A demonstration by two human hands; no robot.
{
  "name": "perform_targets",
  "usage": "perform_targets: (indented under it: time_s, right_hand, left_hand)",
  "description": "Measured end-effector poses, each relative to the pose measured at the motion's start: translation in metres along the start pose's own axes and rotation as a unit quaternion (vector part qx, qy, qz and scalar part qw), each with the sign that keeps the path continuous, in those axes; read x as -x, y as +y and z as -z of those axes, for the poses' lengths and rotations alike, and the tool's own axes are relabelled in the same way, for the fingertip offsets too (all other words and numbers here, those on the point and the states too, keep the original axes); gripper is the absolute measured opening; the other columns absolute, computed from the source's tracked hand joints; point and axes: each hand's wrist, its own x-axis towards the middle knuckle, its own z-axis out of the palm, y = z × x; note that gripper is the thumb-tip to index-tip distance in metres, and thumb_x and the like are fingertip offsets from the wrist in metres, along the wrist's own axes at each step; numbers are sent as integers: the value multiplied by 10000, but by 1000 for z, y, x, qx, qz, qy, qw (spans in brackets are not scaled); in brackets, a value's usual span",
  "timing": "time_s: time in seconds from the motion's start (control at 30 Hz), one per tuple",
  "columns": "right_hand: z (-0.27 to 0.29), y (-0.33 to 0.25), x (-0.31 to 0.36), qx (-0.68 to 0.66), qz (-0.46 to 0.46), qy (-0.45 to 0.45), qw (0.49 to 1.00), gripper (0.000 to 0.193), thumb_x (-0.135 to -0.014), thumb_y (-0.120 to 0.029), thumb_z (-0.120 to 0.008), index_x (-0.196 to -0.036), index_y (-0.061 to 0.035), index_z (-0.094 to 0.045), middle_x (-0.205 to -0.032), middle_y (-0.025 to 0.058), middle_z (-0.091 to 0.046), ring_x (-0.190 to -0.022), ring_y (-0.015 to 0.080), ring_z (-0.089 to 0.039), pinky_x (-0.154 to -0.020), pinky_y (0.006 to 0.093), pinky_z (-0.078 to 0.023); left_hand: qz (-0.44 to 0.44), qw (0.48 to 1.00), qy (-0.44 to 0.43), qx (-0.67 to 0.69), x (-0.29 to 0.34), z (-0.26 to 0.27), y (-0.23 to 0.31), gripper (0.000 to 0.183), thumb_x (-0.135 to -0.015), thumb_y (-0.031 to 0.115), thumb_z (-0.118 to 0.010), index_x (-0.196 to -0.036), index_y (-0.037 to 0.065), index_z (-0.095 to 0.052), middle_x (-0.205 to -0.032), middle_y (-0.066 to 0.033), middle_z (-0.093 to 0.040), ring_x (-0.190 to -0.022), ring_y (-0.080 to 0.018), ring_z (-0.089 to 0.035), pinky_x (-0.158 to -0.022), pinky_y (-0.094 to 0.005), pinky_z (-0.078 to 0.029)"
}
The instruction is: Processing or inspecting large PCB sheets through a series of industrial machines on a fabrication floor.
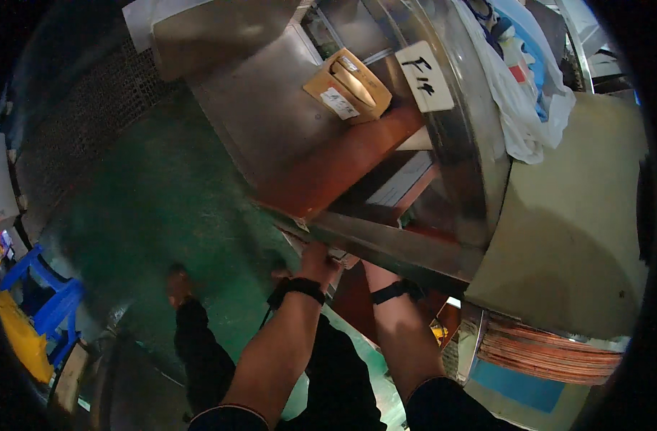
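2 hands are reaching under the steel machine frame (386, 241). The left hand (315, 260) is gripping its lower edge; the right hand is hidden beneath it, its grip impossible to tell.

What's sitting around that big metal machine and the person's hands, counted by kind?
Cardboard box: 1
White paper tag: 1
Bundle of cloth: 1
Copper wire coil: 1
Blue stool: 1
Black wristbands, one on the left hand and one on the right wrist: 2
Total: 7

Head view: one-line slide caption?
Both hands, left and right, reach under a steel machine beside a copper wire coil.
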Motion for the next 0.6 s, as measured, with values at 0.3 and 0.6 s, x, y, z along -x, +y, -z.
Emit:
perform_targets:
  time_s: [0.3, 0.6]
  right_hand:
    - [10, -15, 89, 73, 14, 81, 994, 362, -852, -158, -651, -1143, 36, -560, -1121, 105, -622, -992, 216, -582, -886, 363, -460]
    - [-85, -36, 297, 145, -183, -44, 971, 357, -849, -83, -663, -1153, 13, -502, -1088, 88, -551, -1001, 223, -547, -865, 356, -471]
  left_hand:
    - [2, 996, 68, 61, 103, -13, 95, 382, -914, 172, -626, -1257, 18, -558, -1213, -147, -655, -1104, -329, -639, -892, -451, -544]
    - [303, 896, 236, 222, 254, 167, 224, 385, -940, 171, -627, -1290, 29, -553, -1213, -136, -645, -1109, -285, -645, -912, -421, -557]
